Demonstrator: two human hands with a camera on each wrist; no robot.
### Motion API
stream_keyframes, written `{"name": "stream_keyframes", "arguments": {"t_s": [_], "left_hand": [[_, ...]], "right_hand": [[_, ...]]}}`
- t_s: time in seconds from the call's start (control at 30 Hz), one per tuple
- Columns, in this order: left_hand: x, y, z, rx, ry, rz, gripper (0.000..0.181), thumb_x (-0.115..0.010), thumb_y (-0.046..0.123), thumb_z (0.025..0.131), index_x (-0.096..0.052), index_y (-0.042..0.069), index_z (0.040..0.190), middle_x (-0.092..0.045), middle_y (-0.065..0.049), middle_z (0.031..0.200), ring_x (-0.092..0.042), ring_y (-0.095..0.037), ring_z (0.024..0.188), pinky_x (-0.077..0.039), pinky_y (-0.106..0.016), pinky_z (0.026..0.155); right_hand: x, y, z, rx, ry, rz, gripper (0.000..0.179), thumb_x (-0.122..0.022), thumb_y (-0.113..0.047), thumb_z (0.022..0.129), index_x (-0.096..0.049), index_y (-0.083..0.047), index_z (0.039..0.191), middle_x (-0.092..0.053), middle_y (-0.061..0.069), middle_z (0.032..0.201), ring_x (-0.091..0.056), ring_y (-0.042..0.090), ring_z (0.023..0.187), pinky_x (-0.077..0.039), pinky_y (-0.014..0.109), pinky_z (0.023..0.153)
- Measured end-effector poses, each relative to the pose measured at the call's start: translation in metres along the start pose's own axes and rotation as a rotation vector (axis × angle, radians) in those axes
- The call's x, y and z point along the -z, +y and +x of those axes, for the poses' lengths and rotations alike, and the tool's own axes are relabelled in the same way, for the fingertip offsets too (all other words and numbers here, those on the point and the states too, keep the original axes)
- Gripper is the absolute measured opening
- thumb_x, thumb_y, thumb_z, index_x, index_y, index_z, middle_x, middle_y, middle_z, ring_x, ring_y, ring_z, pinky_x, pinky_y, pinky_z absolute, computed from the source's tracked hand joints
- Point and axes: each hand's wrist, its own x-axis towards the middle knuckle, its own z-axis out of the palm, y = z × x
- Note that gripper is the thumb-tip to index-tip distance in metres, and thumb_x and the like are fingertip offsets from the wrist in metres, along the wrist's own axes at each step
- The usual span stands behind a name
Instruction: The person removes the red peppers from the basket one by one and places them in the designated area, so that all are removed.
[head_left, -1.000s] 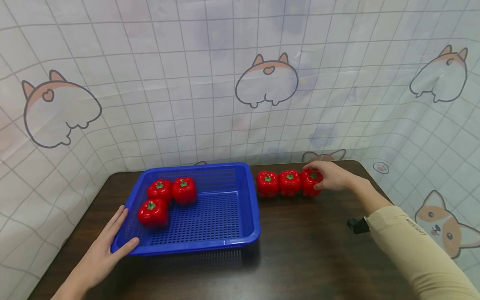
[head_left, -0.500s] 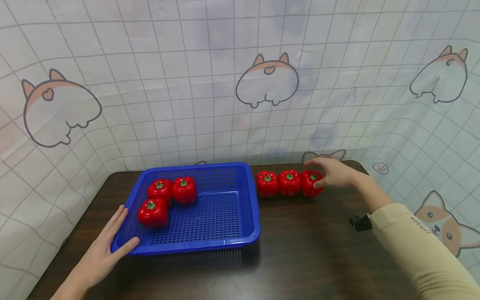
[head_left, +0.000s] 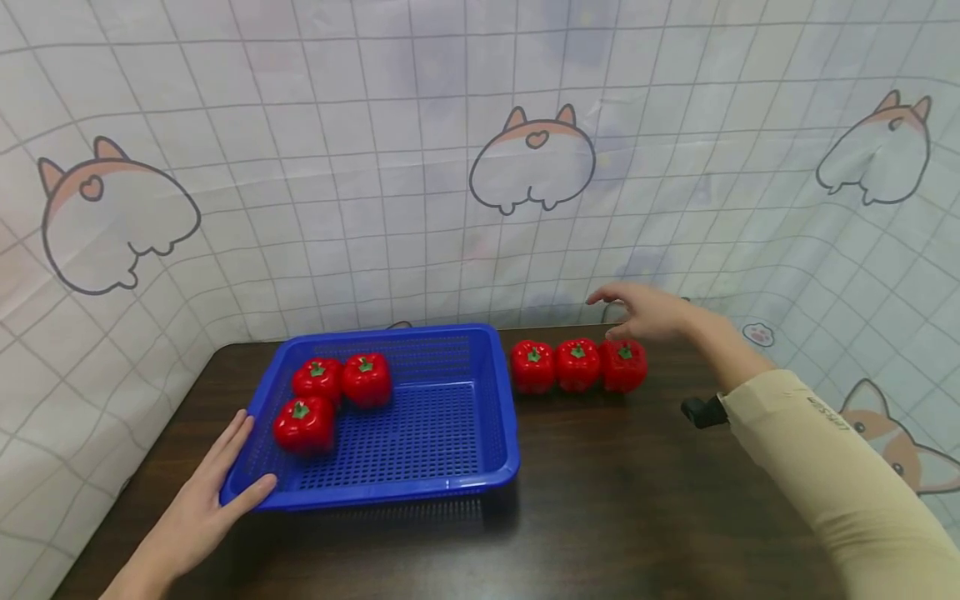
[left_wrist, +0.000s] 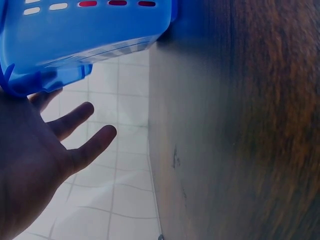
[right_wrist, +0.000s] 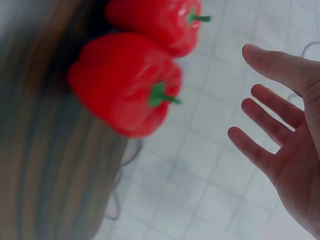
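Three red bell peppers with green stems stand in a row right of the basket: a left pepper [head_left: 533, 367], a middle pepper [head_left: 577, 365] and a right pepper [head_left: 624, 367]. Over the right pepper hovers my right hand [head_left: 648, 312], apart from it, fingers loosely bent and holding nothing. The right wrist view shows a gap between this hand [right_wrist: 285, 115] and the nearest pepper [right_wrist: 125, 82]. My left hand [head_left: 197, 508] rests against the near left corner of the blue basket [head_left: 375, 493], fingers spread and thumb on its rim.
Inside the basket, three more red peppers [head_left: 304, 425] sit at the left side. The dark wooden table [head_left: 600, 500] backs onto a white gridded cloth [head_left: 420, 233] with cartoon dogs. A small black object [head_left: 705, 412] hangs at my right sleeve.
My right hand has let go of the right pepper and lifted up off it, leaving it at the row's end. The left hand and basket have stayed put.
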Motion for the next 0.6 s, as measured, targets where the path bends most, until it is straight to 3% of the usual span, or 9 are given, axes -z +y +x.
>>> {"name": "stream_keyframes", "arguments": {"t_s": [0.37, 0.6], "left_hand": [[-0.001, 0.000, 0.001, -0.006, -0.002, -0.004, 0.083, -0.065, 0.026, 0.101, -0.016, 0.012, 0.166, -0.003, -0.009, 0.172, -0.007, -0.053, 0.151, -0.014, -0.082, 0.106], [0.000, 0.001, 0.000, 0.001, -0.003, 0.007, 0.083, -0.065, 0.027, 0.101, -0.016, 0.012, 0.166, -0.003, -0.009, 0.172, -0.009, -0.054, 0.150, -0.015, -0.082, 0.105]], "right_hand": [[0.015, -0.056, 0.036, 0.096, 0.007, -0.035, 0.049, -0.072, -0.010, 0.095, -0.057, -0.008, 0.142, -0.055, 0.015, 0.144, -0.049, 0.037, 0.133, -0.044, 0.057, 0.106], [0.011, -0.093, 0.060, 0.187, -0.003, -0.113, 0.049, -0.074, -0.015, 0.094, -0.059, -0.010, 0.141, -0.058, 0.010, 0.143, -0.052, 0.032, 0.132, -0.047, 0.052, 0.104]]}}
